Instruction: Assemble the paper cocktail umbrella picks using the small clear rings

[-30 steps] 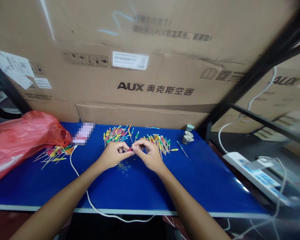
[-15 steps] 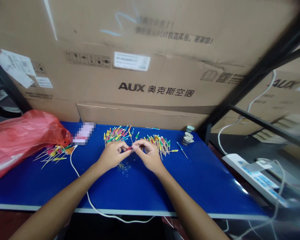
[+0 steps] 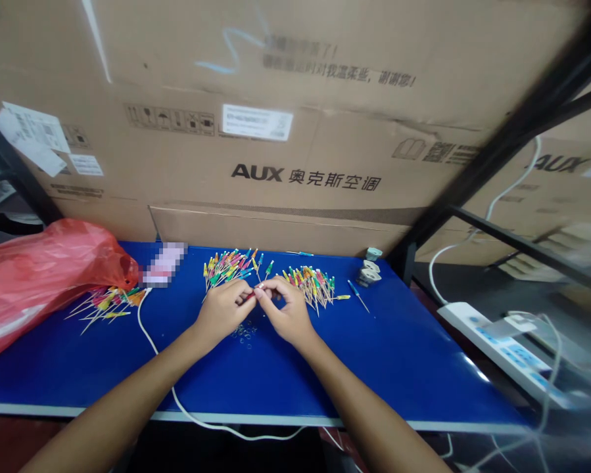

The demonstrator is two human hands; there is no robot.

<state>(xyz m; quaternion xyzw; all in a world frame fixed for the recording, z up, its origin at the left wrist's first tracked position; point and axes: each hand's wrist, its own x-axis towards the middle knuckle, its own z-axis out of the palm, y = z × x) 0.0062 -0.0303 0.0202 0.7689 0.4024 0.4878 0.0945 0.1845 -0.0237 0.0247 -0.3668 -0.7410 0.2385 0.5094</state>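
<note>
Both my left hand (image 3: 222,307) and my right hand (image 3: 290,312) have their grip closed on a small red piece (image 3: 251,295), just below and left of the frame's centre; most of it is hidden. Small rings (image 3: 248,334) lie scattered on the blue tabletop (image 3: 275,381), lower in the frame. Coloured picks (image 3: 229,265) spread in bunches beyond my hands, and a red plastic bag (image 3: 53,259) sits at the left edge.
</note>
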